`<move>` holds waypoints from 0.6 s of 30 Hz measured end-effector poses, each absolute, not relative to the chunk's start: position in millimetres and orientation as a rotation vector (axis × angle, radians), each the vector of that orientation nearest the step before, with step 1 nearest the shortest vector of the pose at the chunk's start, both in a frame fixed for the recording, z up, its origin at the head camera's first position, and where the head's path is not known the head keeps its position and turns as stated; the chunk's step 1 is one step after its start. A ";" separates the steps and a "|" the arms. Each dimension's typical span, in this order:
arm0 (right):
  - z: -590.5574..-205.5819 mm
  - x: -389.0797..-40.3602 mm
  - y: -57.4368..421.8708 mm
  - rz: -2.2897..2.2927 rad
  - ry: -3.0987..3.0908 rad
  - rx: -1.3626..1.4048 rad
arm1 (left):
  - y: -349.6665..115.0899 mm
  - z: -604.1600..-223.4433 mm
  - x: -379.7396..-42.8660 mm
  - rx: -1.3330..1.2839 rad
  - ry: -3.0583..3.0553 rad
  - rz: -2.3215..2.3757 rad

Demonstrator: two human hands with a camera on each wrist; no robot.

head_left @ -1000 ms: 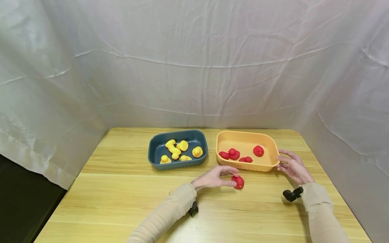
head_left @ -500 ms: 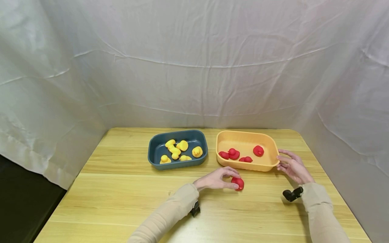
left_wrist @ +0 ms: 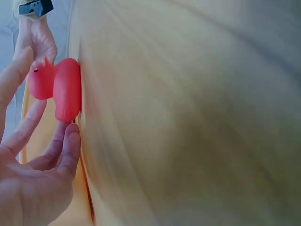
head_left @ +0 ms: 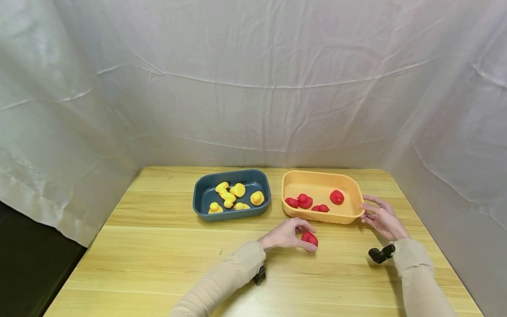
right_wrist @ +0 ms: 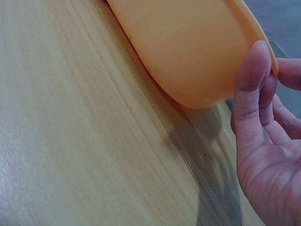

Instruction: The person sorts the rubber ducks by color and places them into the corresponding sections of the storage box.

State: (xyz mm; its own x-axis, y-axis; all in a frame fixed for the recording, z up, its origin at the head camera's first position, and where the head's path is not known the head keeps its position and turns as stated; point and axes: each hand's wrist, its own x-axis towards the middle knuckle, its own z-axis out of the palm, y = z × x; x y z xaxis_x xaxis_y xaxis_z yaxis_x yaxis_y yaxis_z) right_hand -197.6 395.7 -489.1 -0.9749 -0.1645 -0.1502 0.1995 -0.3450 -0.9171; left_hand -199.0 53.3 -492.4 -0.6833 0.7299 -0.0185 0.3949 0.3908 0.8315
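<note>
A red rubber duck (head_left: 309,239) rests on the table in front of the orange bin (head_left: 336,217). My left hand (head_left: 286,234) is around this duck, thumb on the near side and fingers on the far side. In the left wrist view, the fingertips are close to the duck's tail (left_wrist: 68,113) and the thumb is by its head; firm contact cannot be made out. My right hand (head_left: 385,220) pinches the bin's right rim between thumb (right_wrist: 251,80) and fingers. Several red ducks (head_left: 304,201) lie inside the bin.
A dark blue bin (head_left: 231,215) stands left of the orange one, with several yellow ducks (head_left: 257,198) in it. Both bins are near the back of the wooden table (head_left: 158,255). Pale curtains (head_left: 253,88) hang behind and at both sides.
My left hand has shifted slightly right and nearer, its thumb now at the duck's near side. The duck has turned a little. My right hand and both bins have stayed put.
</note>
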 end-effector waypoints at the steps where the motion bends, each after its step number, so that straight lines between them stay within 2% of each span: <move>1: -489.2 -197.7 395.6 -2.410 1.646 0.044 | 54.8 -492.7 -198.7 0.963 2.281 1.196; 18: -489.7 -198.3 395.3 -2.417 1.636 0.055 | 59.1 -494.5 -197.6 0.978 2.291 1.221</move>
